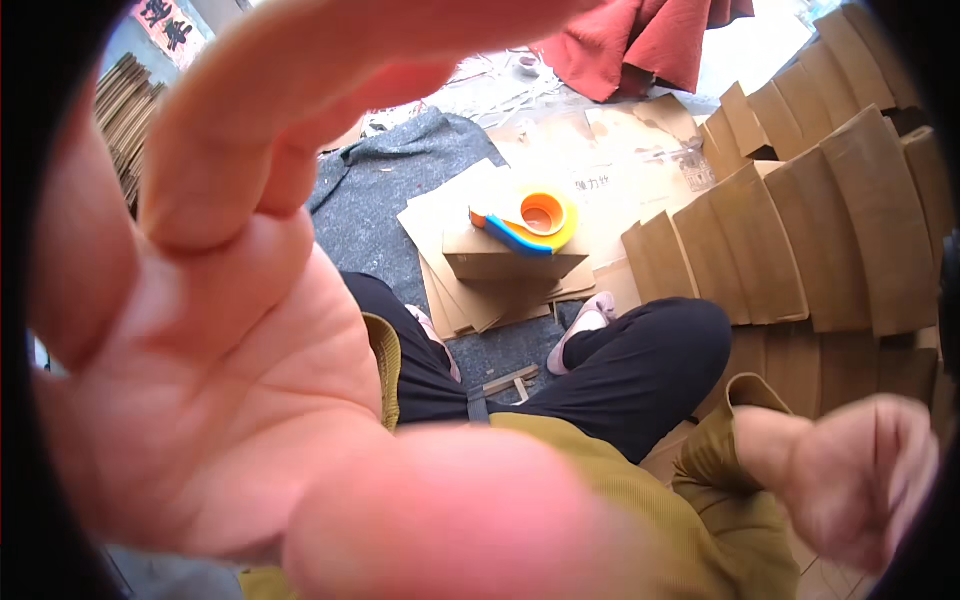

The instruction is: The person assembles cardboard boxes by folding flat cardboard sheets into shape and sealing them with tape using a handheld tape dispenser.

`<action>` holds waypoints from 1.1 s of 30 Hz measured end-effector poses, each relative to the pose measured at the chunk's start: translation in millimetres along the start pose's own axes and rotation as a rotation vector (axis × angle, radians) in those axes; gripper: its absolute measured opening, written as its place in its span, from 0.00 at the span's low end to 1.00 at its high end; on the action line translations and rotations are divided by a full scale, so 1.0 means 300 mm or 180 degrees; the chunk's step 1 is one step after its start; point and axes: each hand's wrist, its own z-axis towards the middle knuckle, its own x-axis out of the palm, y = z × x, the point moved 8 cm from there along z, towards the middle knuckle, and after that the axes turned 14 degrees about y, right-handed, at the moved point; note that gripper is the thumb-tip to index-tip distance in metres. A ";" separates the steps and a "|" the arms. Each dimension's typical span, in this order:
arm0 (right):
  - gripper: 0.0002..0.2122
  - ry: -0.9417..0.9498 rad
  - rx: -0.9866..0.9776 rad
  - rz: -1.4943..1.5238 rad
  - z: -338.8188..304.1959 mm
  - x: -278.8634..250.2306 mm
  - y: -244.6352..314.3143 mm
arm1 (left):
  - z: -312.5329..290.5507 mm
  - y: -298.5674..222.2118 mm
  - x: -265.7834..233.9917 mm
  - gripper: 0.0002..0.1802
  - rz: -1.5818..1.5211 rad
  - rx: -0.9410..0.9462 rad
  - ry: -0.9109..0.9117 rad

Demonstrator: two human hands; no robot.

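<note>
My left hand point(230, 400) is raised very close to the camera, palm showing. Its fingers curve over at the top, the thumb is apart at the bottom, and it holds nothing. At the lower right, my right hand point(850, 480) is slightly blurred, with its fingers curled in and nothing visible in them; stacked cardboard is nearest to it. In front of my bent legs, a tape dispenser point(520, 238) in yellow and orange with a blue side lies on a small cardboard box point(510, 266). That box stands on flat cardboard sheets point(455, 296).
Tall rows of folded brown cardboard point(745, 245) line my right side. Beneath the sheets is a dark grey blanket point(375, 170). Red cloth point(635, 45) hangs at the far side, and another cardboard stack point(125, 115) stands far left. A small wooden piece point(512, 382) lies between my feet.
</note>
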 end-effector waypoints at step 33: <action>0.19 0.1627 0.5312 -0.2996 -0.986 -0.388 -1.094 | -1.050 0.974 0.163 0.39 0.0875 -0.4215 0.0330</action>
